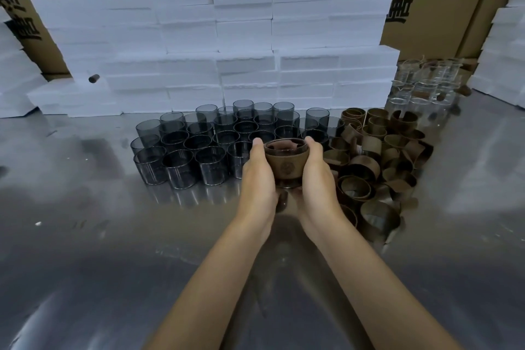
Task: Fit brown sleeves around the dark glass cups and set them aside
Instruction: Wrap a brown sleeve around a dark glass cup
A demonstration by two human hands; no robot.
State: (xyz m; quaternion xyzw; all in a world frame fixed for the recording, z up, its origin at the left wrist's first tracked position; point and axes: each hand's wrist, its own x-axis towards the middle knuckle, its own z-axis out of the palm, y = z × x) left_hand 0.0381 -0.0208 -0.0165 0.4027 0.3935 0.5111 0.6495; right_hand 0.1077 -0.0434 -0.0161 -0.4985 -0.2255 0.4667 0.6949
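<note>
Cup (286, 163) upright between our palms, above the table (85, 236) | sleeve (287, 162) sits round its upper wall, base bare below | left hand (257, 176) and right hand (315, 176) clasp opposite sides, equally near, fingers curled round it | we judge the sleeve slides down along the cup's upright axis.

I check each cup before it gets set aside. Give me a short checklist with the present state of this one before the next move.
1. Both hands hold the cup: left hand and right hand cup its sides: ok.
2. Sleeve wraps the cup: ok.
3. Sleeve fully seated: dark glass shows below it: cannot tell.
4. Cup upright: ok.
5. Emblem on sleeve faces the camera: ok.
6. Bare table free at left for setting down: ok.
</note>
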